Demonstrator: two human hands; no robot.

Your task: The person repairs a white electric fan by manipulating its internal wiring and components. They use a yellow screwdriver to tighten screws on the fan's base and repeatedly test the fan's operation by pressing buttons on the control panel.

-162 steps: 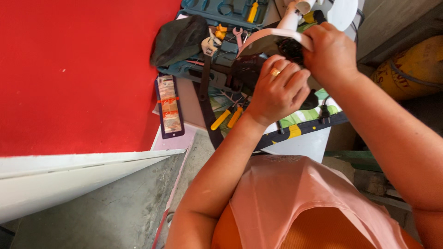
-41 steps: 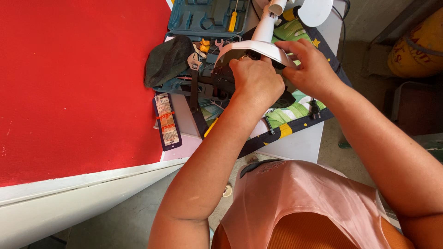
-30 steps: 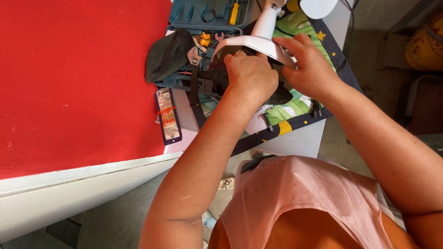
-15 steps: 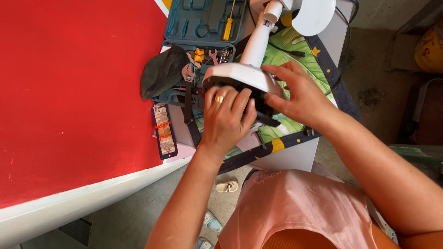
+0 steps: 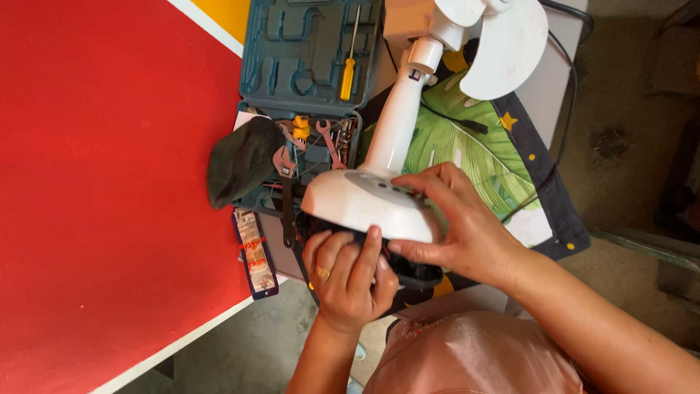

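A white fan base is held tilted above the table's near edge, gripped from the right by the right hand, fingers curled over its top. The left hand is pressed against its black underside, fingers together. An open tool case lies beyond.
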